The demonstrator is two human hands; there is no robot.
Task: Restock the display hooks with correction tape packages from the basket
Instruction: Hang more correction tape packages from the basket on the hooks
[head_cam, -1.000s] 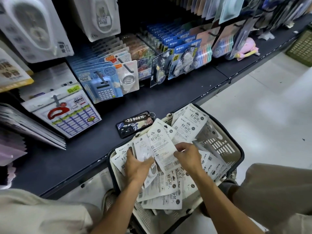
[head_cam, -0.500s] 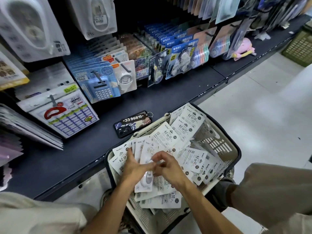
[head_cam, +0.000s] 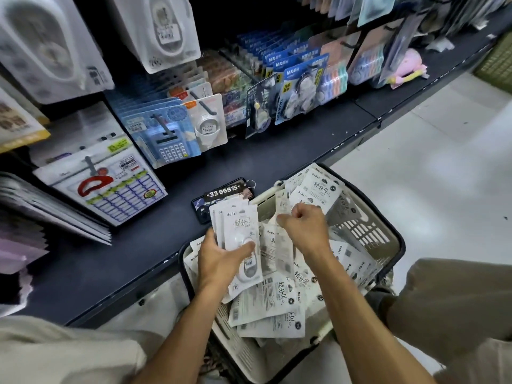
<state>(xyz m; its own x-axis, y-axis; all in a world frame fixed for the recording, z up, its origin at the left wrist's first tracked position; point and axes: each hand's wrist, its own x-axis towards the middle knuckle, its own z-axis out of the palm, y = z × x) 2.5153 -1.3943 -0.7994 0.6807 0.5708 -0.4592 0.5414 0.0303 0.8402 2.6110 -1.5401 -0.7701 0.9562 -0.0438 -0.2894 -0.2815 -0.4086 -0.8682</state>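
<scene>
A beige basket [head_cam: 368, 234] with a dark rim stands on the floor against the shelf, full of white correction tape packages [head_cam: 273, 303]. My left hand [head_cam: 219, 259] grips a small upright stack of these packages [head_cam: 238, 225] above the basket's left side. My right hand [head_cam: 307, 228] is closed around the edge of one more package [head_cam: 282, 206], held upright just right of the stack. Display hooks [head_cam: 206, 105] stick out of the shelf wall behind, hung with carded goods.
A phone with a numbered tag [head_cam: 221, 194] lies on the dark shelf ledge [head_cam: 277, 153] just behind the basket. Calculators [head_cam: 169, 139], label sheets [head_cam: 116, 189] and blue carded packs [head_cam: 299, 87] hang above the ledge. My knees frame the basket at both lower corners. Pale floor lies to the right.
Both hands have risen out of the pile. The left now holds a gathered stack upright, and the right has lifted a single package beside it.
</scene>
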